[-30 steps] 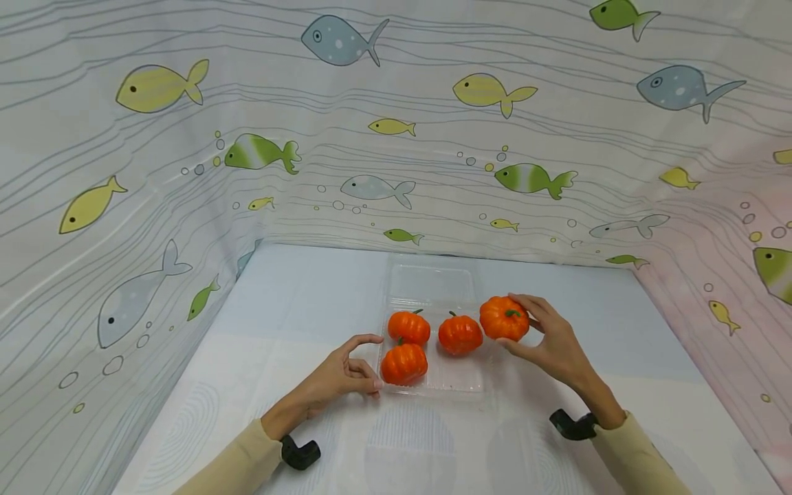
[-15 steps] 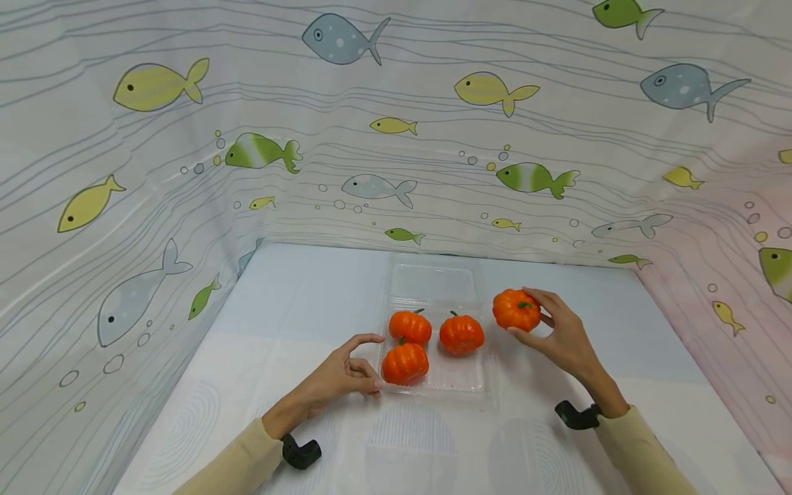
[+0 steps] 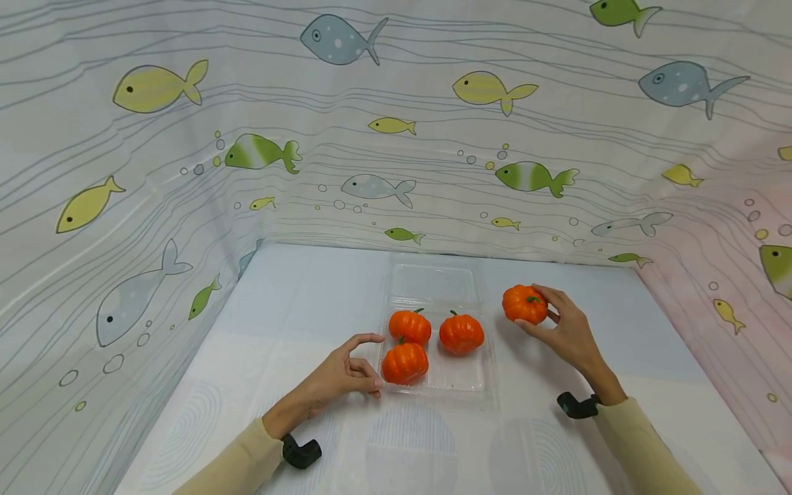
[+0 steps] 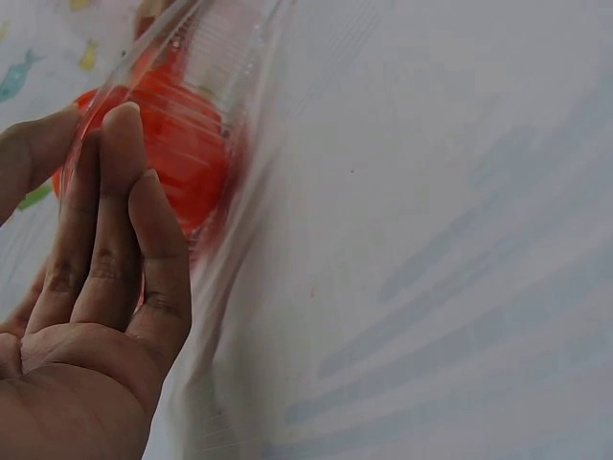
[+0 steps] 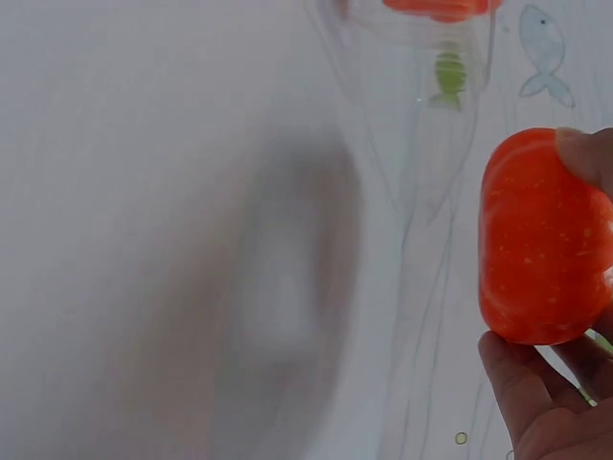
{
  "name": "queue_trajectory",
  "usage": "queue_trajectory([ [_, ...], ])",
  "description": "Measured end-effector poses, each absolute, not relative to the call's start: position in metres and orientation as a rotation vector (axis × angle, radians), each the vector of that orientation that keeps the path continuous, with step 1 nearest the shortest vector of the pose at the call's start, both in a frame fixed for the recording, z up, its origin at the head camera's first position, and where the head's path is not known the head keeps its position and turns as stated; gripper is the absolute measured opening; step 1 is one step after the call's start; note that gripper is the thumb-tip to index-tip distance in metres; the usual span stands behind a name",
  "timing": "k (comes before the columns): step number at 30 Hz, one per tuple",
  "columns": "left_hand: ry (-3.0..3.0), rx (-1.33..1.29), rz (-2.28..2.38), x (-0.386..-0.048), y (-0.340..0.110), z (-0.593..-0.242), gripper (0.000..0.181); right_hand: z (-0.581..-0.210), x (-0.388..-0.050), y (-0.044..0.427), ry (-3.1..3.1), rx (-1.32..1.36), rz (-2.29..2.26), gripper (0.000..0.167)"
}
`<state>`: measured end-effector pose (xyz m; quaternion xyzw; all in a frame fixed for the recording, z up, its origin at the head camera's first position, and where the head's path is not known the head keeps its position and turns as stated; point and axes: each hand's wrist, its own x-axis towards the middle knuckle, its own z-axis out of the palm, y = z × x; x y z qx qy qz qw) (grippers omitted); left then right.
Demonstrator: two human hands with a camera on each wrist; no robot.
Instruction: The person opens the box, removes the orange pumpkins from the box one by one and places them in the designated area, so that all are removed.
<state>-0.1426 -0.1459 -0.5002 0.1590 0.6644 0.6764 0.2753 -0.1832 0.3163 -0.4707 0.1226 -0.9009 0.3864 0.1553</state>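
My right hand (image 3: 572, 333) holds a small orange pumpkin (image 3: 524, 304) with a green stem, raised above the table to the right of a clear plastic container (image 3: 458, 381). In the right wrist view, the thumb and fingers grip opposite sides of that pumpkin (image 5: 541, 240), and a shadow falls on the cloth. Three more orange pumpkins sit in the container: a back-left one (image 3: 410, 327), a front-left one (image 3: 405, 364) and a right one (image 3: 461, 334). My left hand (image 3: 337, 375) holds the container's left side; its curled fingers (image 4: 120, 163) touch the clear wall.
The container's hinged lid (image 3: 433, 283) lies open flat behind it. A pale patterned cloth (image 3: 297, 302) covers the table. Fish-printed sheeting (image 3: 433, 158) rises at the back and both sides. A black wrist mount (image 3: 301, 454) hangs under each forearm.
My right hand has carried its pumpkin from beside the container's right edge further right and slightly back. The left hand and the three pumpkins in the container stay in place.
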Motion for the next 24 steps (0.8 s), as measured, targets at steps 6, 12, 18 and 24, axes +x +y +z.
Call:
queue_trajectory([
  [6,1.793,0.423,1.808,-0.143,-0.146,-0.5,0.083,-0.476,-0.188,0.323,-2.608,0.301,1.099,0.077],
  [12,1.782,0.421,1.809,-0.144,-0.146,-0.5,0.084,-0.484,-0.195,0.331,-2.641,0.242,1.071,0.079],
  [18,1.777,0.427,1.813,-0.143,-0.146,-0.499,0.084,-0.489,-0.2,0.336,-2.666,0.222,1.043,0.079],
  [24,1.784,0.429,1.811,-0.142,-0.146,-0.499,0.083,-0.494,-0.206,0.34,-2.698,0.193,1.021,0.08],
])
